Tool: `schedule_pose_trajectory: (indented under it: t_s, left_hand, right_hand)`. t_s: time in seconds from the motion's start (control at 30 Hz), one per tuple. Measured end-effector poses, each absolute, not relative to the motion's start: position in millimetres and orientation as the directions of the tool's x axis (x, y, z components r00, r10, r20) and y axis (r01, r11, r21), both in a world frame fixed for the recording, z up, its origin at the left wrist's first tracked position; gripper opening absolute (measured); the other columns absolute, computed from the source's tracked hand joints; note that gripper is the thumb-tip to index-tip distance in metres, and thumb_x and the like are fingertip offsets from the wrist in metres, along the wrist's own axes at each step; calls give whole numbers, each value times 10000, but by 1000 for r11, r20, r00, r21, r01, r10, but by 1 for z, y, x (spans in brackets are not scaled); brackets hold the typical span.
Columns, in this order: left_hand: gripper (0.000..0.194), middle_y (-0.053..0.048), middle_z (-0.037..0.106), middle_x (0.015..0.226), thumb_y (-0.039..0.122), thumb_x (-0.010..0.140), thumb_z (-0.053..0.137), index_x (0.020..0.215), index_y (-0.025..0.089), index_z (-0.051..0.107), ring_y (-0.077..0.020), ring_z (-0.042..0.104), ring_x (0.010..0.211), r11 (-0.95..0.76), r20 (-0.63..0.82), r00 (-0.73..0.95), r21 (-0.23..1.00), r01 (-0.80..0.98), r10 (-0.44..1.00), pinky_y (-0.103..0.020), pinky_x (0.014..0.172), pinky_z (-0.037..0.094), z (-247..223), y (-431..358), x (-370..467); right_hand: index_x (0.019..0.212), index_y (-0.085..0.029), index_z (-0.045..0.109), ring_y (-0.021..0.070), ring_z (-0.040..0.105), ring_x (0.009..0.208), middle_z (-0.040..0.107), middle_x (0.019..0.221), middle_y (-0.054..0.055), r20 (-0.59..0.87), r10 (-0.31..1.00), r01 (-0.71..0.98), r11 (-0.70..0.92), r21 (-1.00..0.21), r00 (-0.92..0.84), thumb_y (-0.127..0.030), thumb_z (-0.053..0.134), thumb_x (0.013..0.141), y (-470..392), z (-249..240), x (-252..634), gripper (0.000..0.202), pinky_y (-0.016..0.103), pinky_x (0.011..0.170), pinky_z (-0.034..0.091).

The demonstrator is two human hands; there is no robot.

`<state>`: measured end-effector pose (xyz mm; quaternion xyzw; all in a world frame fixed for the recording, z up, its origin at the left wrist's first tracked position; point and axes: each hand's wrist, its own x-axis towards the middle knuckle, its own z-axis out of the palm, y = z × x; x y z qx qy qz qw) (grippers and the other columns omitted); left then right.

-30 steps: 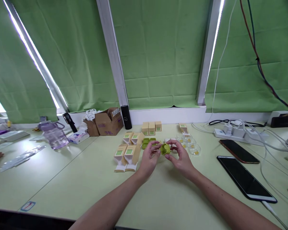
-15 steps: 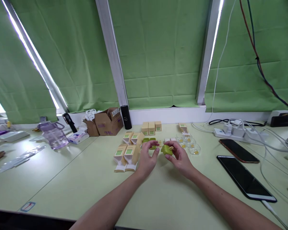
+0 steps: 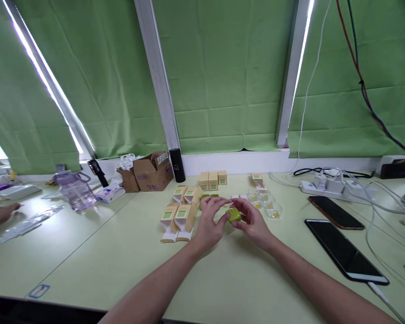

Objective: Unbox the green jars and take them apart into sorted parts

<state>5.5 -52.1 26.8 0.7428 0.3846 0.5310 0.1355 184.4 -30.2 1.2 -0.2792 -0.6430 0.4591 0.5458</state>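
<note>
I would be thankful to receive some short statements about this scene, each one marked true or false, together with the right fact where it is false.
1. The left hand and the right hand both touch the small green piece. True.
2. The black cylinder stands to the left of the cardboard box. False: it stands to the right of the cardboard box.
3. The nearer phone has a white cable at its near end. True.
4. The clear plastic pieces lie to the left of the left hand. False: they lie beyond the right hand.
5. Another person's hand shows at the left edge. True.
</note>
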Motion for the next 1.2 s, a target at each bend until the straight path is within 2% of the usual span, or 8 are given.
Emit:
schedule_pose_trajectory:
  t_s: [0.13, 0.27, 0.43, 0.6, 0.87, 1.2]
  left_hand:
    - [258, -86, 705, 1129, 229, 907, 685, 1151, 290, 741, -305, 468, 1205, -674, 683, 150, 617, 407, 715, -493, 1060, 401, 26, -51, 4]
    - [179, -86, 722, 1036, 246, 903, 692, 1071, 259, 752, -301, 500, 1139, -680, 693, 138, 614, 401, 707, -479, 1000, 438, 25, -49, 4]
    - [123, -79, 717, 984, 248, 919, 680, 1019, 245, 752, -281, 536, 1078, -661, 694, 110, 608, 439, 711, -428, 926, 469, 25, -49, 3]
    - [86, -70, 700, 931, 234, 899, 700, 955, 240, 765, -259, 576, 993, -636, 689, 67, 622, 457, 722, -384, 855, 483, 25, -51, 4]
    - [63, -42, 722, 812, 244, 877, 719, 882, 233, 780, -188, 601, 713, -604, 650, 21, 694, 393, 760, -317, 687, 472, 18, -48, 6]
    - [87, -48, 722, 814, 208, 866, 696, 869, 227, 781, -199, 645, 761, -574, 620, 30, 705, 417, 784, -319, 707, 502, 11, -46, 4]
  right_hand:
    - [1256, -283, 575, 246, 670, 1063, 650, 1104, 59, 450, 865, -125, 433, -893, -222, -405, 809, 759, -27, 2, 188, 563, 402, 875, 586]
    - [1222, -280, 572, 253, 680, 1070, 674, 1135, 79, 435, 873, -206, 394, -896, -222, -470, 816, 768, -26, 3, 188, 550, 407, 875, 601]
    - [1165, -263, 592, 240, 679, 1005, 679, 1131, 86, 437, 867, -269, 373, -888, -238, -484, 820, 784, -28, 4, 186, 496, 407, 828, 620]
    - [1112, -241, 637, 231, 675, 959, 675, 1154, 94, 449, 862, -257, 390, -884, -237, -507, 792, 815, -29, 3, 186, 428, 400, 783, 630]
    - [1104, -231, 673, 202, 677, 820, 708, 999, 71, 443, 855, -239, 387, -891, -270, -491, 788, 830, -28, 0, 185, 394, 414, 783, 629]
    - [1089, -224, 683, 198, 674, 779, 708, 911, 55, 421, 861, -226, 366, -903, -286, -487, 794, 822, -27, -4, 184, 391, 390, 746, 607]
